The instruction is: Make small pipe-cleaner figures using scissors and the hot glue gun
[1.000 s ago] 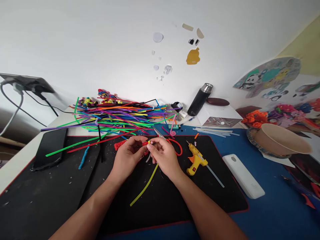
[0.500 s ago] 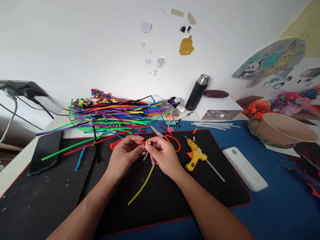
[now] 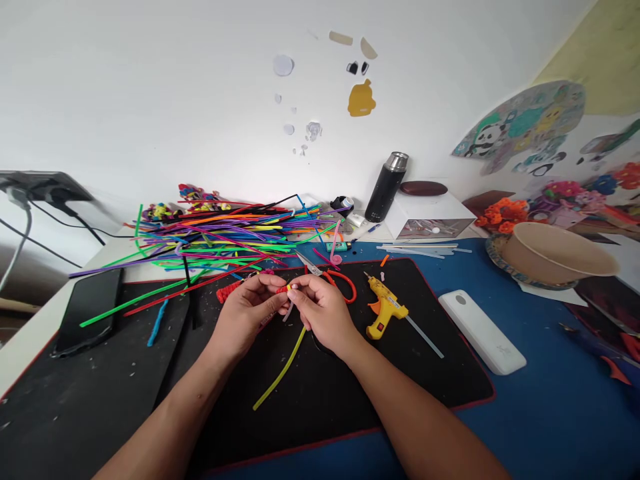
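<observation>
Over the middle of the black mat, my left hand [image 3: 243,313] is closed in a pinch on a small red coiled pipe cleaner piece [image 3: 282,289]. Against that piece's right end, my right hand [image 3: 327,313] pinches a yellow pipe cleaner [image 3: 286,373]. A bit of yellow shows at the fingertips, and the long tail hangs below my right hand, curving down to the left. A short pale strip [image 3: 288,312] sticks down between the hands. Fingers hide much of the red piece. Just behind my right hand lie orange-handled scissors [image 3: 353,288], and a red coiled piece [image 3: 227,291] lies behind my left.
A yellow glue gun [image 3: 386,307] rests on the mat [image 3: 330,400], right of my hands. Many coloured pipe cleaners [image 3: 235,230] are heaped at the back. Around stand a black flask [image 3: 386,188], a white power bank [image 3: 483,332], a phone [image 3: 89,312] and a beige bowl [image 3: 555,257].
The view has shifted a little, so most things sit slightly further left. Both hands keep their pinch on the red piece and the yellow pipe cleaner, with scarcely any movement.
</observation>
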Demonstrator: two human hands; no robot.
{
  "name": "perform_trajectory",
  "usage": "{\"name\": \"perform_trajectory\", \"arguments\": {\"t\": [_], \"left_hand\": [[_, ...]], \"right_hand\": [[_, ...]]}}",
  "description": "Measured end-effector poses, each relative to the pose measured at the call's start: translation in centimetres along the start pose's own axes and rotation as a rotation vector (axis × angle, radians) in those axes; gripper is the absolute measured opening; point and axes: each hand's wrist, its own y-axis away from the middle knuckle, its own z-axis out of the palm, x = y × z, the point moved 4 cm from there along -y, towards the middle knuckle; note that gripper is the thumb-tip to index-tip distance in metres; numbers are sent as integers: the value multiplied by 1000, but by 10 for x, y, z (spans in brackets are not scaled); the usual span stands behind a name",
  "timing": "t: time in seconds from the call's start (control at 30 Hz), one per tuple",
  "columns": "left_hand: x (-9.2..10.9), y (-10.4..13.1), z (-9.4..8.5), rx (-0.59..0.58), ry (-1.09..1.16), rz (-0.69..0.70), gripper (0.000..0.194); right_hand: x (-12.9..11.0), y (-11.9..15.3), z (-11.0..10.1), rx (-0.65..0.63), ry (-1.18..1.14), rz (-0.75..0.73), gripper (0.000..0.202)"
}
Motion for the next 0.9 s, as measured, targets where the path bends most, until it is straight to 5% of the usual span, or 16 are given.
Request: {"name": "perform_trajectory", "arguments": {"t": [0.43,0.9], "left_hand": [[3,2,3,-30,-109,62,32],[7,5,3,80,-146,115,33]], "right_hand": [[7,-5,1,-60,-124,57,36],[4,-3,0,6,-67,79,38]]}}
